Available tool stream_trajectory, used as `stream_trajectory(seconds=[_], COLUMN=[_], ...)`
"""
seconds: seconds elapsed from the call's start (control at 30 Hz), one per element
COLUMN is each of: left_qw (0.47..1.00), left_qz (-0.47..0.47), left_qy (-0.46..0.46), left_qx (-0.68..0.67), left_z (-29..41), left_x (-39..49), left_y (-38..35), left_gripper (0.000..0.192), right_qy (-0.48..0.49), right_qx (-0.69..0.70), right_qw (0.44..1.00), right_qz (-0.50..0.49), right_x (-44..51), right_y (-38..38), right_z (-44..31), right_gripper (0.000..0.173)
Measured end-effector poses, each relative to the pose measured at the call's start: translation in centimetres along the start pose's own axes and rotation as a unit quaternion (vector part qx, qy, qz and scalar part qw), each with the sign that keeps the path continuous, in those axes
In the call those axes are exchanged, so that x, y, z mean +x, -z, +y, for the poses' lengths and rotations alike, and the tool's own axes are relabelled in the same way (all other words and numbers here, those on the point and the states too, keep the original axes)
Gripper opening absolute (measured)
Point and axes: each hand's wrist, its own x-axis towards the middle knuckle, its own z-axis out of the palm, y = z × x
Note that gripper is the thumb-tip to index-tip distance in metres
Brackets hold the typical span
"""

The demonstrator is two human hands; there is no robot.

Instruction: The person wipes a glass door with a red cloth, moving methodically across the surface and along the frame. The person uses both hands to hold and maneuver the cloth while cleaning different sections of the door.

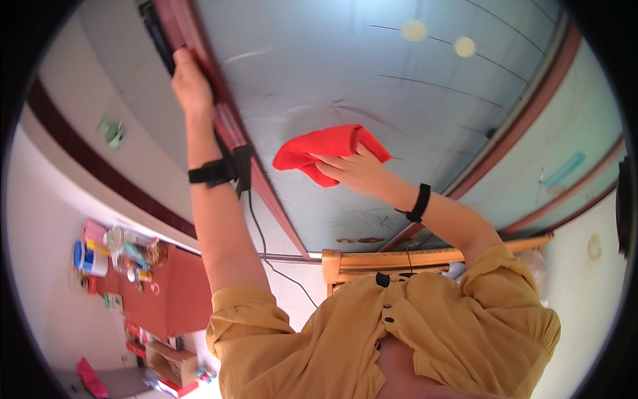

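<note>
My right hand (356, 169) holds a folded red cloth (324, 147) against a frosted glass door panel (309, 85). Its fingers are spread over the cloth and partly tucked into its folds. Dark line drawings and pale round shapes mark the glass. At the upper left, my left hand (192, 87) grips the dark red edge of the door frame (219, 95), its fingers mostly hidden from view. A black strap with a dark device (219, 172) is around my left forearm, and another black strap (421, 203) circles my right wrist.
A wooden bed or bench rail (379, 260) runs below the door, close to my body. A black cable (256, 219) hangs from the left strap. To the left stands a red table (187, 289) crowded with jars and bottles, with an open cardboard box (172, 361) near it.
</note>
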Motion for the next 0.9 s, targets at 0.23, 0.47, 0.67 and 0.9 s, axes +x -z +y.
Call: stream_trajectory(seconds=[0.23,0.47,0.67,0.9], left_qw=[0.997,0.994,0.998,0.999], left_qz=[0.005,-0.027,-0.024,0.007], left_qy=[0.06,0.057,0.017,-0.026], left_qx=[-0.053,-0.086,-0.057,-0.028], left_z=[-0.1,1.9,1.9,1.4], left_x=[0.3,-1.1,-1.1,-1.6], left_y=[-0.3,0.0,0.0,-0.3], left_gripper=[0.076,0.088,0.088,0.084], right_qy=[-0.374,-0.481,-0.424,-0.471], right_qx=[-0.015,-0.004,0.001,0.06], right_qw=[0.922,0.835,0.884,0.82], right_qz=[0.098,0.266,0.198,0.32], right_x=[-7.9,-6.8,-9.2,-6.5], right_y=[8.5,8.7,7.1,7.5], right_z=[1.3,3.1,0.5,1.6], right_gripper=[0.056,0.054,0.059,0.052])
